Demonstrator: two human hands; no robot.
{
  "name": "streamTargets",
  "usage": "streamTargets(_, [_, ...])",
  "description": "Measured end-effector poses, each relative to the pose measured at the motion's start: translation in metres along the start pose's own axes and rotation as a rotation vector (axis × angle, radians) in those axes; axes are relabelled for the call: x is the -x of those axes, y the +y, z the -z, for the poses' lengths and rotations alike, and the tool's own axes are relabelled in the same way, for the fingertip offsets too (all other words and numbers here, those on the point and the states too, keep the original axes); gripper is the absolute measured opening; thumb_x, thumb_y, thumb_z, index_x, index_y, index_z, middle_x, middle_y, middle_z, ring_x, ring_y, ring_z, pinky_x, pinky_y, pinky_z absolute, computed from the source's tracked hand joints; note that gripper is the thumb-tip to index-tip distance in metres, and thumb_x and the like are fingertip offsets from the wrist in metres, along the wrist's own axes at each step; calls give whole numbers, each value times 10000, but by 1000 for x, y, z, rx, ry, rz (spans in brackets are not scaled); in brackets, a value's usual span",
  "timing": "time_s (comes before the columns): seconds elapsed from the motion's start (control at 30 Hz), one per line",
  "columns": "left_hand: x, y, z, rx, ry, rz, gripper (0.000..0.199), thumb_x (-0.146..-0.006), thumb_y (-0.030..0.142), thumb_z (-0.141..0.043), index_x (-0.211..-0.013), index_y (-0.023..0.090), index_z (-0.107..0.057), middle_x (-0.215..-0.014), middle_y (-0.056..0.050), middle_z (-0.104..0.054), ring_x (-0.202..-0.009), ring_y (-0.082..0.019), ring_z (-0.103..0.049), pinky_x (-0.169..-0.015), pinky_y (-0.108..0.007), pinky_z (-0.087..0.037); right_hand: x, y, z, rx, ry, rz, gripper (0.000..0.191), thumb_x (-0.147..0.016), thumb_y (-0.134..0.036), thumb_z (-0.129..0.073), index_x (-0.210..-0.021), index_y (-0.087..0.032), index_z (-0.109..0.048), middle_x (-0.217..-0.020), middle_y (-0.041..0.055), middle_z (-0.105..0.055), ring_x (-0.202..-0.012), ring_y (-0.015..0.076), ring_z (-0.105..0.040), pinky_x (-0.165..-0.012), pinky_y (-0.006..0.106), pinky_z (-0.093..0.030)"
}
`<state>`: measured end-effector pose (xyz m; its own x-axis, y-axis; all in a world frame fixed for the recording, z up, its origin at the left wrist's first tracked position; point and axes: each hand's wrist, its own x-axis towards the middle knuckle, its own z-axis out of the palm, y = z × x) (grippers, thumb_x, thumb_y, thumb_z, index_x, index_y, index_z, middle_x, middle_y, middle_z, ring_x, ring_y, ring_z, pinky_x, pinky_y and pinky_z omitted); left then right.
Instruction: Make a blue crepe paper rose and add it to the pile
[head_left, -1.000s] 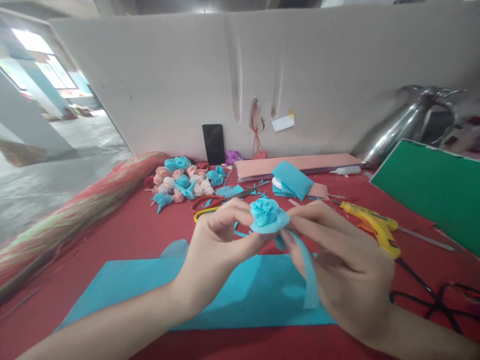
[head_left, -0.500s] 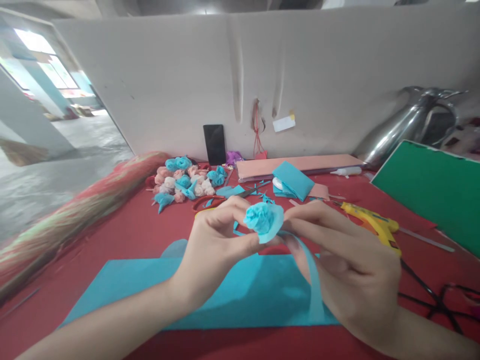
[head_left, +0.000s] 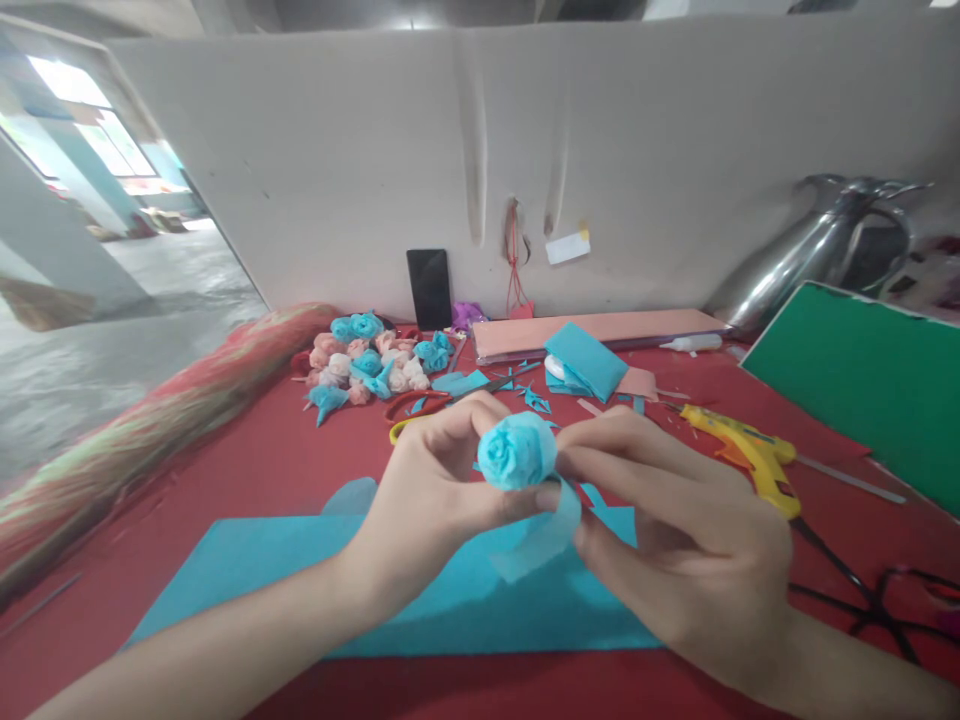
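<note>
A blue crepe-paper flower (head_left: 514, 452), rolled into a rosette, sits between my two hands with its top facing me. My left hand (head_left: 435, 480) is closed on it, thumb below and forefinger behind. On the other side my right hand (head_left: 682, 530) pinches the flower's paper strip near its edge. The loose tail of the blue paper strip (head_left: 536, 545) curls down below my left thumb. Under both hands a large flat sheet of blue paper (head_left: 255, 580) lies on the red tabletop (head_left: 300, 480).
Finished paper flowers (head_left: 360, 360) are heaped at back left, near scissors (head_left: 420, 405). Folded blue paper (head_left: 589, 362) lies behind my hands. To the right are a yellow glue gun (head_left: 750, 450), its black cord, a green board (head_left: 862, 380) and a metal jug (head_left: 810, 250).
The flower has turned to show its rolled top more fully. The strip's tail has swung from beside my right hand to the left, beneath the flower.
</note>
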<state>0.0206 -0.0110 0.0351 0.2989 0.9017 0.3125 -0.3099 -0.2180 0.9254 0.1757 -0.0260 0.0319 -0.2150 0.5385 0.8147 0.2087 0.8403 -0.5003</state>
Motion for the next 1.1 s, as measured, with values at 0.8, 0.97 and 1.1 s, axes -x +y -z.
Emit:
streamTargets(0.8, [1,-6,0,28,119,162,72,-663,307,-768,-635,242,-756,-767,-19,-647,-674,-153,-589,-506,-216,-476,-4,3,-8,-961,-48,-878,47,-733,-287,-699,-746,-265,-739,-631,-17,-624,-558,80,-489,-534,175,-433])
streamTargets(0.97, [0,-8,6,-33,74,162,85,-675,331,-762,-649,250,-765,-812,-28,-633,-766,-173,-583,-550,-230,-475,-3,1,-4,-913,-82,-978,65,-715,-295,-708,-739,-236,-723,-678,3,-605,-573,95,-460,-556,210,-443])
streamTargets(1.1, [-1,-8,9,-66,44,139,102,-687,334,-752,-620,258,-759,-760,-28,-634,-766,-187,-590,-586,-257,-498,-4,1,-3,-923,-67,-1005,65,-689,-283,-719,-691,-219,-706,-643,-7,-555,-568,90,-441,-559,206,-441])
